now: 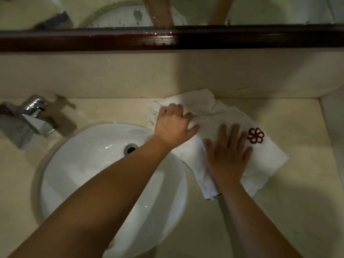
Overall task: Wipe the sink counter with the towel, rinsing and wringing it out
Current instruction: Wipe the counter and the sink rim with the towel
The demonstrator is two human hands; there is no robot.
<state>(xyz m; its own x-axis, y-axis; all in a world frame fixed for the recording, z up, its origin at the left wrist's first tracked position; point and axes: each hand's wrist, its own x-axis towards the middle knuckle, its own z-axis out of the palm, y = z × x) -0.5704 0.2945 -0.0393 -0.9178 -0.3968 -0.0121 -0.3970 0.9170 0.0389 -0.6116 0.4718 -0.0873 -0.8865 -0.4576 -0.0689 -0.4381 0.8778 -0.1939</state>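
Observation:
A white towel (266,159) with a dark red flower emblem lies spread on the beige counter (297,192), to the right of the round white sink (93,164). My left hand (172,125) reaches across the sink's rim and bunches the towel's far left part in curled fingers. My right hand (228,153) lies flat on the towel's middle, fingers spread and palm down. The towel's near corner hangs close to the sink's rim.
A chrome faucet (31,116) stands at the sink's back left. A beige backsplash (130,75) and a dark wooden mirror frame (167,38) run along the back. A raised side wall (333,118) closes the counter on the right.

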